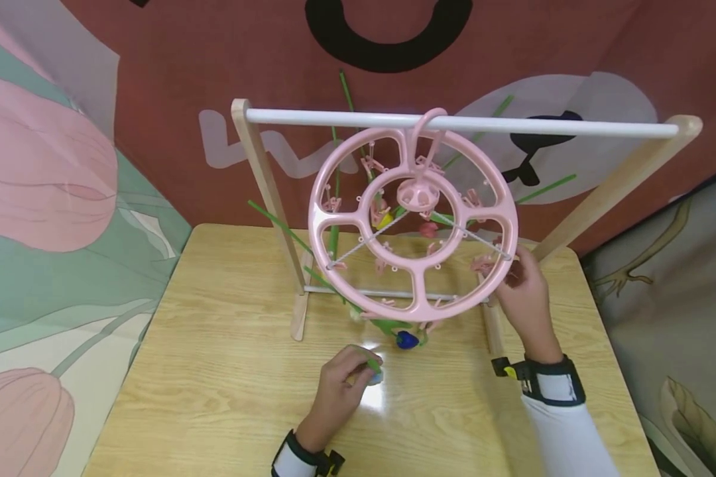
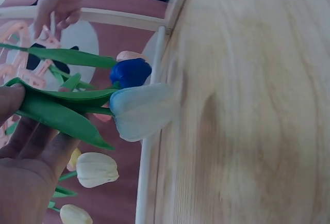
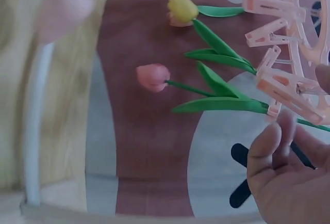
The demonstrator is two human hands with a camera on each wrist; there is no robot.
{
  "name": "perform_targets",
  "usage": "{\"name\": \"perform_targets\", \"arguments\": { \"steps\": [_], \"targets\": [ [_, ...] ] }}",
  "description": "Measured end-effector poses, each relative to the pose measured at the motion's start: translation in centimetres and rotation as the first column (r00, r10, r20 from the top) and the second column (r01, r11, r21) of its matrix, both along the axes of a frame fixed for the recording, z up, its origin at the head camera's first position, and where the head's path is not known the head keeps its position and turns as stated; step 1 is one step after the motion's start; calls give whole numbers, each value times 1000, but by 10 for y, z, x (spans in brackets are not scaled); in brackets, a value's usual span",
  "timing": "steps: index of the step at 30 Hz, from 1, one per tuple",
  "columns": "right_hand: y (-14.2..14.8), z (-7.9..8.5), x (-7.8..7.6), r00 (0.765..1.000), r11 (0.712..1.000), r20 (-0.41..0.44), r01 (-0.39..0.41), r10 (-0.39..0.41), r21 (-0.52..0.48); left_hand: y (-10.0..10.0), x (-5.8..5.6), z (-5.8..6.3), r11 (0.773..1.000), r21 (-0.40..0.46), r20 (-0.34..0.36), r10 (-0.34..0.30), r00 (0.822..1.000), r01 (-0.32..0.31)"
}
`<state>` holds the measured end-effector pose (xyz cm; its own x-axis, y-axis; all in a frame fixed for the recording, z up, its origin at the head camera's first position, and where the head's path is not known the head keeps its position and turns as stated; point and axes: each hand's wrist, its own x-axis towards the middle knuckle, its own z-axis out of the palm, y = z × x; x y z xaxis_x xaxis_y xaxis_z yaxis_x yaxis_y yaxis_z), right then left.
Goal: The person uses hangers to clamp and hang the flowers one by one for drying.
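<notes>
My left hand, low over the table, pinches an artificial tulip by its green stem and leaves. The tulip's pale white-and-blue head points away from the fingers. My right hand is at the right rim of a pink round clip hanger. Its fingers and thumb pinch a pink clothespin on that rim. Other tulips hang head-down from the clips: a blue one, a pink one, a yellow one and a white one.
The hanger hooks over the white top bar of a wooden stand. A lower white bar joins the stand's legs. The stand is on a wood-grain table, with a printed red cloth behind it.
</notes>
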<state>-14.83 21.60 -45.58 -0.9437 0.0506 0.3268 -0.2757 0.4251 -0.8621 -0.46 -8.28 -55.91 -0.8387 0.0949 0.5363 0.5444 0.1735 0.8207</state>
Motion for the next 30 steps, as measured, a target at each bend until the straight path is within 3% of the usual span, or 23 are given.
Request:
{"name": "perform_targets", "arguments": {
  "steps": [5, 11, 16, 22, 30],
  "targets": [
    [0, 6, -15, 996, 988, -53, -74, 68, -133, 5, 0, 1, 995, -96, -32, 3, 999, -6],
    [1, 7, -16, 985, 983, -120, -141, 127, -121, 10, -2, 3, 991, -133, -47, -7, 999, 1],
    [5, 5, -3, 985, 981, -96, -154, 143, -118, 12, 0, 4, 982, -191, -57, -21, 998, 10],
    [13, -1, 19, 973, 962, -66, -227, 219, -151, 14, 3, 2, 967, -253, -61, -31, 998, 15],
    [6, -8, 43, 971, 967, -106, -227, 215, -116, 18, 3, 0, 976, -215, -51, -30, 998, 18]
  ]
}}
